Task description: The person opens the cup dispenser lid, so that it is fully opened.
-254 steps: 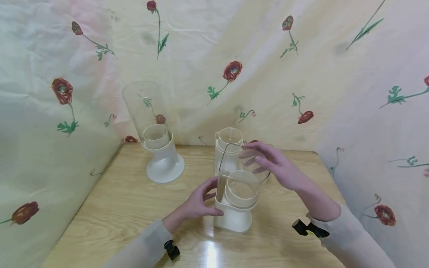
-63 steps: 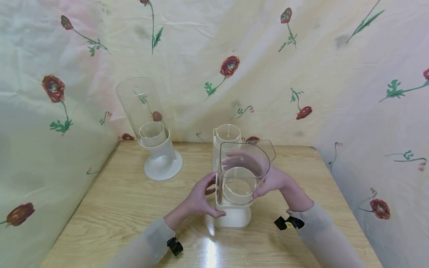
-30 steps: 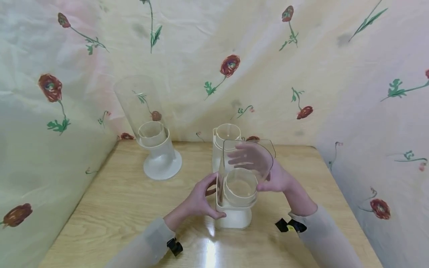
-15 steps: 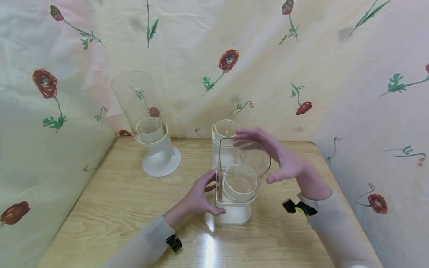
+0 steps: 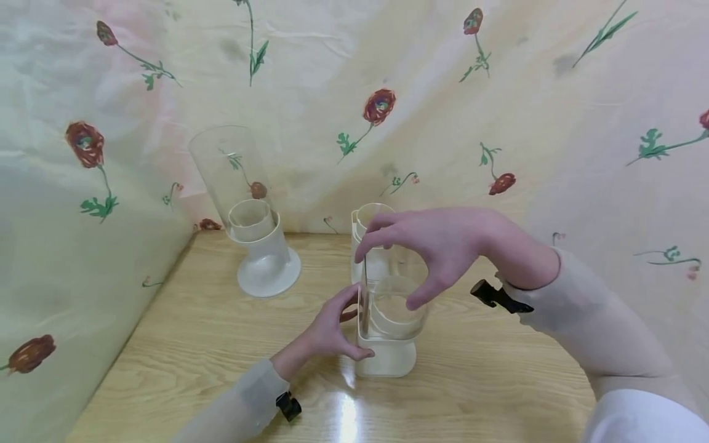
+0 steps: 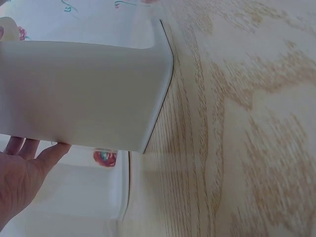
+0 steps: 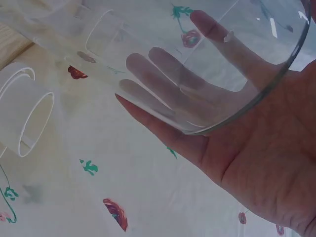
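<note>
In the head view, my left hand [image 5: 327, 329] grips the left side of a white plastic base [image 5: 388, 363], thumb at the front and fingers behind. In the left wrist view, the fingertips of that hand [image 6: 29, 165] lie along the edge of a broad white panel [image 6: 84, 94]. A clear, D-shaped container [image 5: 366, 307] stands upright in this base around a white ring. From above, my right hand [image 5: 437, 246] spans its open top, fingers bent over the left rim and thumb at the front right. The right wrist view shows fingers through the clear wall [image 7: 261, 29].
At the back left stands a white unit [image 5: 268, 267] with a round foot and a tall clear tube [image 5: 221, 166] leaning left. Another white piece with a ring [image 5: 357, 249] is right behind the held base. Flowered cloth [image 5: 310, 123] walls the wooden table [image 5: 194, 357].
My right hand has gone from the container's right side to over its top, fingers now reaching the left rim, with the forearm swung out right. My left hand keeps its grip on the base.
</note>
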`<state>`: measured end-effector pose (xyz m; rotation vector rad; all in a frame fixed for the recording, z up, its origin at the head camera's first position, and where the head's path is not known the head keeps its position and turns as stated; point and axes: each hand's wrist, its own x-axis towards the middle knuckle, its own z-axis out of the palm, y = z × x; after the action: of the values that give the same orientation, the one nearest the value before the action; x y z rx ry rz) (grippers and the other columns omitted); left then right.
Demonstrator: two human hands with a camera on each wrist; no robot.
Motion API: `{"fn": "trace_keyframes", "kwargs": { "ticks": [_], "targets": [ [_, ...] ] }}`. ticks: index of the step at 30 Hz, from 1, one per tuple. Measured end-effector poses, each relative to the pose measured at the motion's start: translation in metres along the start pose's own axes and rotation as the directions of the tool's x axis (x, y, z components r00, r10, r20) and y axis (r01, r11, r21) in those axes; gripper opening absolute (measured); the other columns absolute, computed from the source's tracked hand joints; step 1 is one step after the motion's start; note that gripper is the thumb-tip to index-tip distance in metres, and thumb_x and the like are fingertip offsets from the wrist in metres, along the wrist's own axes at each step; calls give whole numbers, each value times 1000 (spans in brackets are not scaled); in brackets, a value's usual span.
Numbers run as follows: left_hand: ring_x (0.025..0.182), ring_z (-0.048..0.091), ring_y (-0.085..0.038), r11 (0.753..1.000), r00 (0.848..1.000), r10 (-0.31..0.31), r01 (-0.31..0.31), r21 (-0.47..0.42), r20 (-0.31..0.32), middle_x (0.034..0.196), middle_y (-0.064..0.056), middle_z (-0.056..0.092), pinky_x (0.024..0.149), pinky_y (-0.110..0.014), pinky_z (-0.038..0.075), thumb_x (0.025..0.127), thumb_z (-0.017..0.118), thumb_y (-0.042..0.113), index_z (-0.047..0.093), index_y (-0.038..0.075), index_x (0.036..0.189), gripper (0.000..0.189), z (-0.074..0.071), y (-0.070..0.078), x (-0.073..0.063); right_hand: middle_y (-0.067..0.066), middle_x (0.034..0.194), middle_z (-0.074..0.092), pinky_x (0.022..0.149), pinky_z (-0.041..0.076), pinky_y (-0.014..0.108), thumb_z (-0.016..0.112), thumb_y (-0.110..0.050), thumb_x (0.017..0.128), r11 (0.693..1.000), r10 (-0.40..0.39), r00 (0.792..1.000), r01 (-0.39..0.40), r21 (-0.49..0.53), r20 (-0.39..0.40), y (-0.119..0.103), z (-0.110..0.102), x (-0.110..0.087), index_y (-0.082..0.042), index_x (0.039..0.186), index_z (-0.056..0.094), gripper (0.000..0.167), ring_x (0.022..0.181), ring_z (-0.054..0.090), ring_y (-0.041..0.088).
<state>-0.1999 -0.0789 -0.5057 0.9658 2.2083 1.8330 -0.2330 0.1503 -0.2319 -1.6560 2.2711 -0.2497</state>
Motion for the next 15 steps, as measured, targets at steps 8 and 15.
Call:
{"fn": "trace_keyframes", "kwargs": {
  "ticks": [8, 15],
  "targets": [
    [138, 58, -28, 1000, 1000, -6, 6, 1, 11, 144, -8, 58, 113, -40, 56, 61, 100, 9, 48, 20, 152, 105, 0, 0, 0, -5, 138, 53, 103, 58, 40, 92, -38, 76, 999, 38, 999, -38, -22, 1, -4, -3, 0, -27, 140, 58, 73, 120, 59, 12],
    [142, 56, -31, 1000, 1000, 0, 0, 26, -2, 149, -11, 58, 112, -40, 56, 60, 100, 10, 43, 16, 159, 114, 0, -1, -2, -8, 137, 55, 98, 59, 36, 91, -36, 77, 999, 20, 996, -23, -37, -87, -4, -14, -13, -31, 143, 56, 75, 122, 55, 9]
  ]
}}
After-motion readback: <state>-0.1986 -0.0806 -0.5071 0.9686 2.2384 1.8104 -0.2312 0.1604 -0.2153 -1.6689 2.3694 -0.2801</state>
